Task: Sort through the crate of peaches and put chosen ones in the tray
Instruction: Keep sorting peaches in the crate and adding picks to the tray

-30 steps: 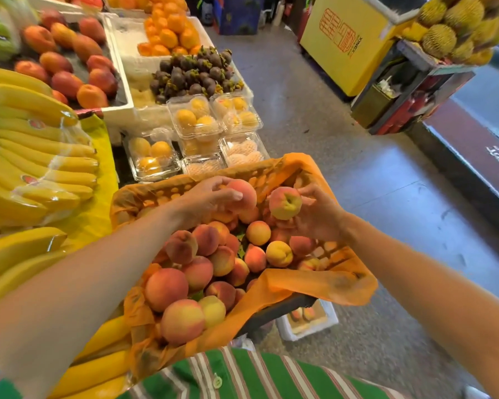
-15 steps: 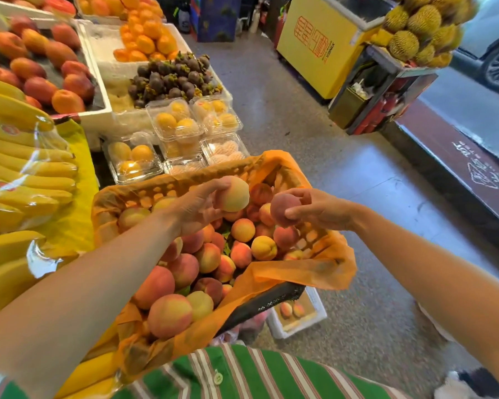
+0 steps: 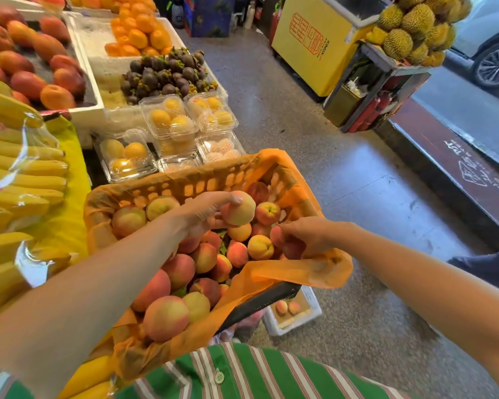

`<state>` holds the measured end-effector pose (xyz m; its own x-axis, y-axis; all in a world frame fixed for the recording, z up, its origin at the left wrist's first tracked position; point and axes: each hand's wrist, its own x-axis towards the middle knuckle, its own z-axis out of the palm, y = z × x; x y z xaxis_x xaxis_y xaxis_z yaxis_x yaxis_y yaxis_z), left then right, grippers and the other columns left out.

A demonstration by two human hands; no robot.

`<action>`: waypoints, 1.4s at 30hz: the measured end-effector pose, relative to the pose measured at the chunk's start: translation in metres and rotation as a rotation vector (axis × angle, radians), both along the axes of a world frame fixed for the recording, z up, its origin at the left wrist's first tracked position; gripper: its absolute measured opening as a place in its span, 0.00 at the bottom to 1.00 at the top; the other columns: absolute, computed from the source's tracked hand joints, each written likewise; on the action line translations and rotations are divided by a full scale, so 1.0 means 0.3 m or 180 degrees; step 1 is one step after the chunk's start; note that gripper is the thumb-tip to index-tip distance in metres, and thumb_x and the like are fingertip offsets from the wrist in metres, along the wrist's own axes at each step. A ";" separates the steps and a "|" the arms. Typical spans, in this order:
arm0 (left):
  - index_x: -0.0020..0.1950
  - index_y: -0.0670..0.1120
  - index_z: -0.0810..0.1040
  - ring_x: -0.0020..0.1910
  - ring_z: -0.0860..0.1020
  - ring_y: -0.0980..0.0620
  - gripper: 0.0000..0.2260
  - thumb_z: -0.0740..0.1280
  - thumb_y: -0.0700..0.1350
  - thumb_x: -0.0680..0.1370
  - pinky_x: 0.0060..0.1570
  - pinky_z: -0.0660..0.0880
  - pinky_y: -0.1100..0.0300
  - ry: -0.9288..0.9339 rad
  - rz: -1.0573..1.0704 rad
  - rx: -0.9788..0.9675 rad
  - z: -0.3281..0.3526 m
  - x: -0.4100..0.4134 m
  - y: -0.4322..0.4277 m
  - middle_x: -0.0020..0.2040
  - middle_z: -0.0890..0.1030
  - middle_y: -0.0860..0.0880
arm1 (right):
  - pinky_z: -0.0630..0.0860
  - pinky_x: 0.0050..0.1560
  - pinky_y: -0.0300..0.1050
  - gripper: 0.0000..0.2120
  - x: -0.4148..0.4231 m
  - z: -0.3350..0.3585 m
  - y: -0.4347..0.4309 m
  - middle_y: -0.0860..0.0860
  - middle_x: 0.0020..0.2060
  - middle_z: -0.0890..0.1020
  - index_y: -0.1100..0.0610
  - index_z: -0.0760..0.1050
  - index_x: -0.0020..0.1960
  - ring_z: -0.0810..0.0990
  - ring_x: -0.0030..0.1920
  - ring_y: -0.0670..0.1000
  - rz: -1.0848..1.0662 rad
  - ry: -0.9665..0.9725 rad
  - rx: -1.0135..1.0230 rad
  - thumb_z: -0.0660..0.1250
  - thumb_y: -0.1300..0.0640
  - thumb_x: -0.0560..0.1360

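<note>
A black crate lined with an orange plastic bag holds several pink and yellow peaches. My left hand grips a pale yellow-pink peach above the far side of the crate. My right hand reaches down at the crate's right edge, its fingers curled round a reddish peach among the pile. Below the crate on the floor, a white tray holds two peaches; the crate hides most of it.
Bagged bananas lie to the left on yellow cloth. Clear boxes of yellow fruit, mangosteens, oranges and mangoes fill the stall behind. A yellow freezer and durians stand across the grey floor.
My right hand has lowered from holding a peach up to the pile at the crate's right edge. My left hand still holds its peach, shifted slightly right.
</note>
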<state>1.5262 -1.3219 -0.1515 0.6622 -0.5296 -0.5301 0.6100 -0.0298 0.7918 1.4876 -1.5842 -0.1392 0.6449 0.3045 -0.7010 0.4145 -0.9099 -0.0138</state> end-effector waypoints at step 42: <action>0.72 0.42 0.66 0.67 0.68 0.37 0.25 0.64 0.50 0.78 0.65 0.67 0.47 -0.2560 -0.1539 0.2930 -0.182 0.148 -0.169 0.69 0.68 0.38 | 0.52 0.74 0.53 0.11 0.016 -0.021 -0.059 0.49 0.51 0.81 0.52 0.78 0.57 0.75 0.57 0.51 0.0510 -0.0964 0.0869 0.62 0.48 0.79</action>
<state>1.5705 -1.3727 -0.2061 0.8069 -0.4596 -0.3710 -0.2440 -0.8314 0.4992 1.4922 -1.6018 -0.1454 0.7385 0.5653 -0.3675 0.5725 -0.8136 -0.1011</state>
